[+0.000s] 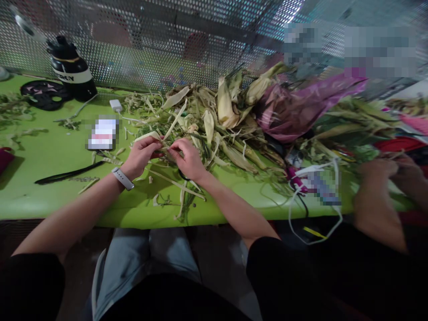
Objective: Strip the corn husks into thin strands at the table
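Left hand (142, 152), right hand (187, 157), both pinching a strip (175, 121) — a hard tug (it looks thin) could snap it!

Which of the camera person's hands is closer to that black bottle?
The left hand, in front and to the right of the black bottle; the right hand is farther right.

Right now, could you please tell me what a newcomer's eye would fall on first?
Probably the heap of pale husks on the bright green table, with a translucent purple bag at its right. In front of the heap, the left hand and right hand pinch thin plant strips. A black bottle stands at the back left, before the perforated screen.
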### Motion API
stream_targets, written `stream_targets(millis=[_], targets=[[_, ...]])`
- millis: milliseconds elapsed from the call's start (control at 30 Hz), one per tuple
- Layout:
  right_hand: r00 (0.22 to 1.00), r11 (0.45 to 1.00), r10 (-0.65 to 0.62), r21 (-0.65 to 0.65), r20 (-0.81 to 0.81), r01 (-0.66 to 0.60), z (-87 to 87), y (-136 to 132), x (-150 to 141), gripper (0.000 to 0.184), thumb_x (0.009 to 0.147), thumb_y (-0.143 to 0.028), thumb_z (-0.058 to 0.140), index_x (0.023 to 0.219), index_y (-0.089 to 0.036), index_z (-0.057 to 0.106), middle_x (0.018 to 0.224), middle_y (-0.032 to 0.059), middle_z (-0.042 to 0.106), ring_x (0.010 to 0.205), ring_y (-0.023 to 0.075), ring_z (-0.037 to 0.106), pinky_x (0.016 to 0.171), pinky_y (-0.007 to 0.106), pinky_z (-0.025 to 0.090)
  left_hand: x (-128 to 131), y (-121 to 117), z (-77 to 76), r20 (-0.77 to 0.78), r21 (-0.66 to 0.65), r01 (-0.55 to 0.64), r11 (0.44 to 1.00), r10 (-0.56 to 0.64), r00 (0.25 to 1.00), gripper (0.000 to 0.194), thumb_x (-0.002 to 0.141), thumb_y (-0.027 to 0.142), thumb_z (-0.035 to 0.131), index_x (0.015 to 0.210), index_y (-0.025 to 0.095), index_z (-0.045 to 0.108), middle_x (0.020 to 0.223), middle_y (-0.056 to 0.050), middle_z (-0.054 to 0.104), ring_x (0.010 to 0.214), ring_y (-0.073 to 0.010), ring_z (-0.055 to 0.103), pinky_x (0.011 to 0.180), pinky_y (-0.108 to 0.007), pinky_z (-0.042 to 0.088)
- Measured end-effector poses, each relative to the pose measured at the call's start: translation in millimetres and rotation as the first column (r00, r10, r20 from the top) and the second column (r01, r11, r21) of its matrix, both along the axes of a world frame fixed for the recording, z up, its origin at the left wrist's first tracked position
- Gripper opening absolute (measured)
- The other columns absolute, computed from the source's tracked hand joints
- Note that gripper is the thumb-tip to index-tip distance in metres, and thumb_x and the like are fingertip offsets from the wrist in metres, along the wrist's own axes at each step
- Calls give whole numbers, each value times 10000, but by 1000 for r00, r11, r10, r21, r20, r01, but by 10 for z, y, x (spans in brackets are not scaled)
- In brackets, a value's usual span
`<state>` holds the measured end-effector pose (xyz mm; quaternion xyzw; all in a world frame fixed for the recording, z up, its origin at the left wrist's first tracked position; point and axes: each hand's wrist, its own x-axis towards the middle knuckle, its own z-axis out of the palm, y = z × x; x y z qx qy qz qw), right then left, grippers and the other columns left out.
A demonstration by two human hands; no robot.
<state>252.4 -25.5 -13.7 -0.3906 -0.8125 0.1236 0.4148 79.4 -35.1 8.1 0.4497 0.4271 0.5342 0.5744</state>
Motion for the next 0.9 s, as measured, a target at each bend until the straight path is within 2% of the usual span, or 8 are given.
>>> stream_targets(millis=[200, 300, 467, 567, 700, 800, 900], targets=[[995, 983, 54, -168, -89, -69, -15, -19, -1, 337, 945, -512, 458, 937, -195, 572, 873, 49, 664, 801, 169, 615, 756, 311, 486, -14, 29, -27, -46, 25, 1, 1000, 0, 999, 136, 679, 215, 717, 798, 149, 719, 897, -32, 701, 714, -105, 618, 721, -246, 549], [991, 978, 38, -201, -125, -62, -28, -7, 16, 314, 924, -506, 507, 962, -202, 573, 892, 46, 688, 815, 173, 650, 764, 312, 500, -21, 34, -28, -66, 36, 24, 999, -22, 998, 160, 678, 206, 702, 828, 154, 727, 807, -23, 687, 705, -115, 615, 739, -263, 553], [988, 973, 16, -225, -156, -52, -21, 25, 44, 339, 873, -531, 580, 957, -203, 578, 883, 49, 698, 825, 186, 671, 773, 333, 524, -28, 34, -22, -135, 52, 31, 998, -24, 991, 66, 676, 165, 622, 648, 146, 679, 821, -46, 683, 677, -124, 606, 611, -241, 535], [977, 949, 27, -300, -213, -92, -10, 19, 34, 363, 834, -554, 616, 921, -204, 573, 870, 43, 692, 785, 179, 665, 692, 320, 548, -30, 31, -21, -147, 61, 46, 997, -36, 988, 79, 671, 148, 602, 616, 150, 658, 803, -46, 677, 663, -124, 602, 582, -234, 521], [950, 901, 37, -402, -309, -166, -22, 1, 10, 371, 816, -566, 620, 926, -217, 554, 864, 26, 673, 714, 157, 647, 537, 276, 546, -36, 15, -17, -180, 77, 89, 993, -74, 981, 86, 726, 181, 611, 712, 151, 690, 784, -44, 679, 677, -125, 600, 612, -237, 515], [953, 913, 14, -385, -302, -136, -37, 9, 7, 335, 821, -519, 628, 925, -213, 543, 852, 26, 664, 746, 163, 651, 566, 279, 554, -34, 5, -17, -209, 107, 143, 984, -118, 971, 103, 753, 189, 640, 825, 141, 696, 814, -42, 687, 703, -118, 605, 652, -235, 502], [959, 933, 8, -343, -285, -109, -38, 41, 27, 299, 831, -472, 619, 929, -201, 539, 847, 31, 660, 776, 167, 653, 646, 298, 562, -26, 17, -21, -175, 144, 165, 976, -139, 975, 226, 748, 152, 677, 974, 145, 661, 841, -37, 689, 756, -120, 622, 698, -238, 493]])
